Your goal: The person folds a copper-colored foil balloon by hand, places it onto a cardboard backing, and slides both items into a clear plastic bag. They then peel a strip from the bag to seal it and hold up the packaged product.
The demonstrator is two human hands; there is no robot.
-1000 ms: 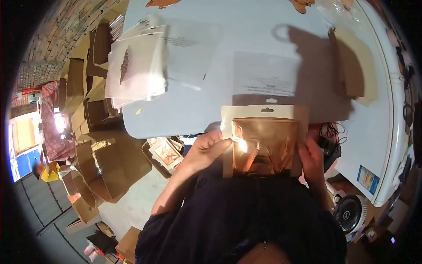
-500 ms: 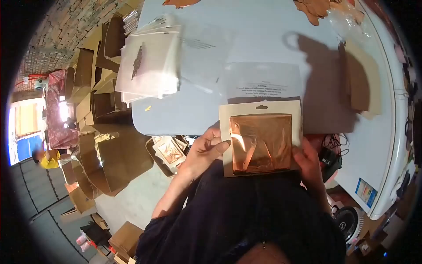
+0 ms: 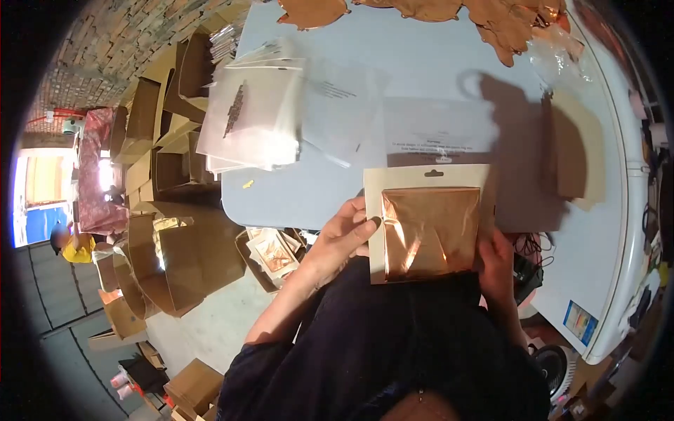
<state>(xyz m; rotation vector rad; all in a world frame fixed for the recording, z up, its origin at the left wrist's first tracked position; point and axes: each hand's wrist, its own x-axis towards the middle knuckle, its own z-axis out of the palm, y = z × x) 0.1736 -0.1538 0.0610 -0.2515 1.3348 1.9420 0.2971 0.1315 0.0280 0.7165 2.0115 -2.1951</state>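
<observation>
A cream backing card [image 3: 375,238] with a hang hole at its top carries a folded sheet of copper-coloured foil [image 3: 431,231]. I hold it upright in front of my body, at the table's near edge. My left hand [image 3: 345,235] grips the left edge, thumb on the front and the other fingers partly hidden behind. At the right edge, my right hand [image 3: 496,261] is closed on the card, its fingers partly out of sight. Just beyond the card's top lies a clear plastic bag [image 3: 439,126] printed with warning text.
On the white table [image 3: 421,56] a stack of clear bags [image 3: 260,116] lies at left. Crumpled copper foil pieces [image 3: 502,35] lie along the far edge. Cardboard boxes [image 3: 203,259] stand at left, one box holding similar packed cards [image 3: 272,254]. A person in yellow [image 3: 77,247] is far left.
My view has shifted slightly, so the table and card appear a little lower and further right. Both hands still hold the card, and the light on the foil has changed.
</observation>
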